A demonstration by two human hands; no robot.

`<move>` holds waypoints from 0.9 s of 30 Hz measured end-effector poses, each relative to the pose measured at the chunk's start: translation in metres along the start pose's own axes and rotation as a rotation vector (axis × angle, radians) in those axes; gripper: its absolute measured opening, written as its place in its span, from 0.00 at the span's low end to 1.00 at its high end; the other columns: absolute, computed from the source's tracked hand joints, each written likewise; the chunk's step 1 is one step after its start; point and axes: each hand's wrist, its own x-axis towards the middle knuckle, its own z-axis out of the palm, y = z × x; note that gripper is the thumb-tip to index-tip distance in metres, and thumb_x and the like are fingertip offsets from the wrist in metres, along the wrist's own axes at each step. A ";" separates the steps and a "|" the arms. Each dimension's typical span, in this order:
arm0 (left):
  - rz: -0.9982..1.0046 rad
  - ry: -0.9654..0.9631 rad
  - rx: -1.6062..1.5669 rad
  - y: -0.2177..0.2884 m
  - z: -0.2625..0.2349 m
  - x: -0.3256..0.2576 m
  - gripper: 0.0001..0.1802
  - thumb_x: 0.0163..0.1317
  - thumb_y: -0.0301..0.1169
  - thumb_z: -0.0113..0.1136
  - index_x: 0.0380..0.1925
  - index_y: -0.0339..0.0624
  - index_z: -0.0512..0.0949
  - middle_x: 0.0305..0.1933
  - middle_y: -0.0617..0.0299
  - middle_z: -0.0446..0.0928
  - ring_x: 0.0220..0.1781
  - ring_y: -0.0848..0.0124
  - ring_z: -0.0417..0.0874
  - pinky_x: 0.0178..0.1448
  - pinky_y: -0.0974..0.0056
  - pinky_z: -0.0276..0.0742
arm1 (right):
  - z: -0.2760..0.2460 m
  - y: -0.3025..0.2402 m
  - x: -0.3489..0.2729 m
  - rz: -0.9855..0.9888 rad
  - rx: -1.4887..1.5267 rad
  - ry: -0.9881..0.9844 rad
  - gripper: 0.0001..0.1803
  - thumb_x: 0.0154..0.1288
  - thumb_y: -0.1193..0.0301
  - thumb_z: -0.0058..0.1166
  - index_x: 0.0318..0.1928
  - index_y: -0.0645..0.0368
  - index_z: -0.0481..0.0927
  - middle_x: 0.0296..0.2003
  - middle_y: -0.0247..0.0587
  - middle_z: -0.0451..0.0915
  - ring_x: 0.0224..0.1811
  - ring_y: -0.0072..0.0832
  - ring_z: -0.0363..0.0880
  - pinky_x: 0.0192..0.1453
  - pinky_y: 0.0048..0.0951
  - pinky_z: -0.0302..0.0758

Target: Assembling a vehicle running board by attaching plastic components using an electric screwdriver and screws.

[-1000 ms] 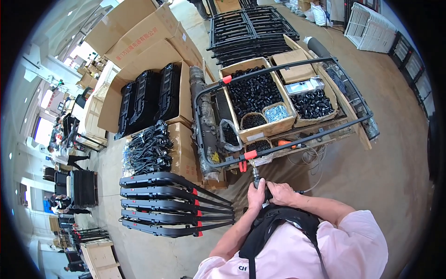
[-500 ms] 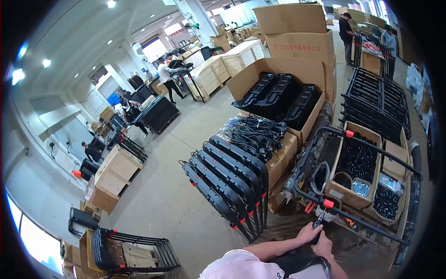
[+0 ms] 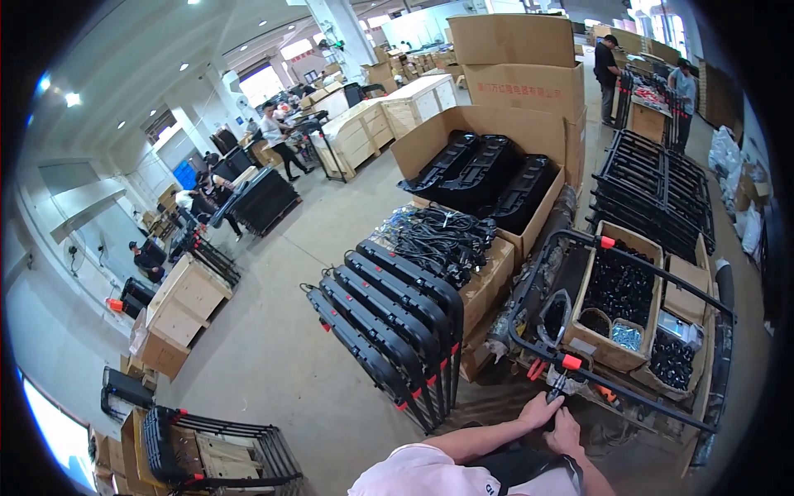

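My left hand and my right hand are close together at the lower right, both closed around a dark driver tool with a silvery front end. Its exact kind is hard to make out, and the fingers hide most of its body. The tool points up at a red clip on a black tubular frame. Whether the tip touches the frame I cannot tell. That frame lies tilted across open cartons. Red tool handles lie just left of the clip.
An open carton holds black parts and a small box of silver screws. Black folded frames stand at centre, beside bundled black cables. Behind is a big carton with black shells. Frames are stacked right; people work farther off.
The whole view has shifted slightly left. Both hands keep their grip on the tool, in nearly the same place by the red clip.
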 end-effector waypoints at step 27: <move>-0.015 -0.208 0.031 -0.040 -0.020 -0.010 0.38 0.74 0.62 0.57 0.54 0.29 0.78 0.53 0.38 0.85 0.58 0.52 0.86 0.62 0.51 0.79 | 0.024 -0.018 -0.021 0.043 -0.080 0.126 0.28 0.51 0.66 0.68 0.53 0.61 0.77 0.49 0.52 0.78 0.54 0.51 0.82 0.51 0.50 0.83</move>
